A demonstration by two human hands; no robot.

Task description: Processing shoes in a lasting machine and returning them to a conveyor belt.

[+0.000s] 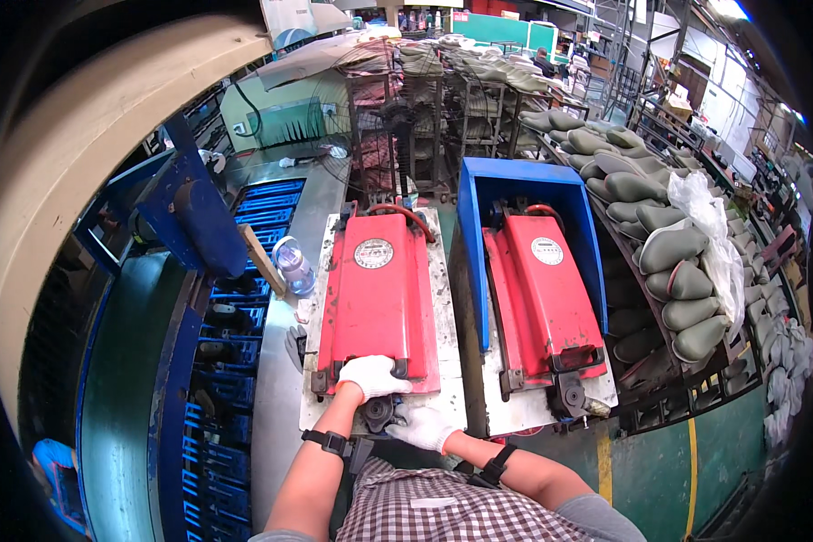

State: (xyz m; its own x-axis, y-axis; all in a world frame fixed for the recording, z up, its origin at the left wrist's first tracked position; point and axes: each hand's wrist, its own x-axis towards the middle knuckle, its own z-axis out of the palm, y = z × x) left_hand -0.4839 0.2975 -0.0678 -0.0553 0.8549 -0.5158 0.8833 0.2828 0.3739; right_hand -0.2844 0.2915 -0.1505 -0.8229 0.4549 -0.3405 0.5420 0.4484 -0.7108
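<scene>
A red metal machine cover (381, 298) with a round white label lies lengthwise on a pale, stained base plate (448, 361). My left hand (370, 376), in a white glove, is closed over the handle at the cover's near edge; most of the handle is hidden beneath it. Just below, a black round latch (377, 411) sticks out at the front of the plate. My right hand (422, 427), also gloved in white, has its fingers closed against the right side of this latch. Its fingertips are partly hidden.
To the right stands a second red machine (551, 289) under a blue hood (524, 170). Grey-green shoe-shaped pieces (686, 271) crowd a rack beyond it, partly under clear plastic (700, 212). Left are a water bottle (294, 266) and a blue slatted conveyor (275, 203).
</scene>
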